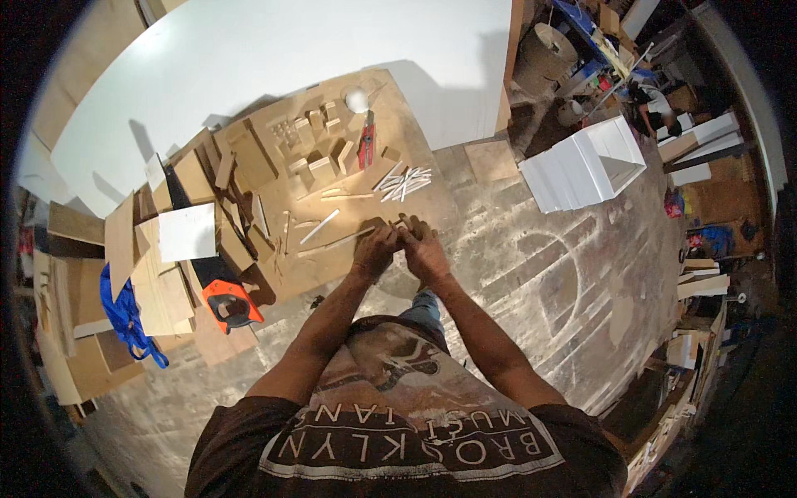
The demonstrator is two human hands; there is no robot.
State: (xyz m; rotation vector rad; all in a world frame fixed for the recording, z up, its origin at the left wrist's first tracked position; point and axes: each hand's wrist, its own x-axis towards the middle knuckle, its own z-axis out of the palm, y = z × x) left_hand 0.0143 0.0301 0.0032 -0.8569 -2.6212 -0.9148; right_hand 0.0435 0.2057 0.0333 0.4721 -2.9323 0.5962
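Two bare hands meet at the near edge of a wooden board [400, 104] scattered with sticks and small blocks.
Taking the hands as the clock's centre, the left hand [376, 247] has its fingers curled narrowly inward, and the right hand [425, 253] bends its fingers toward them, the fingertips close together; a small pale piece [402, 222] shows among them, mostly hidden, and I cannot tell which hand grips it. At 12 o'clock, near the hands, lies a loose pile of white sticks [404, 183]; a lone white stick [320, 226] lies at 9. Red-handled pliers [367, 145] lie between 11 and 12, wooden blocks [322, 170] between 10 and 11, and an orange-handled saw [217, 291] at 8.
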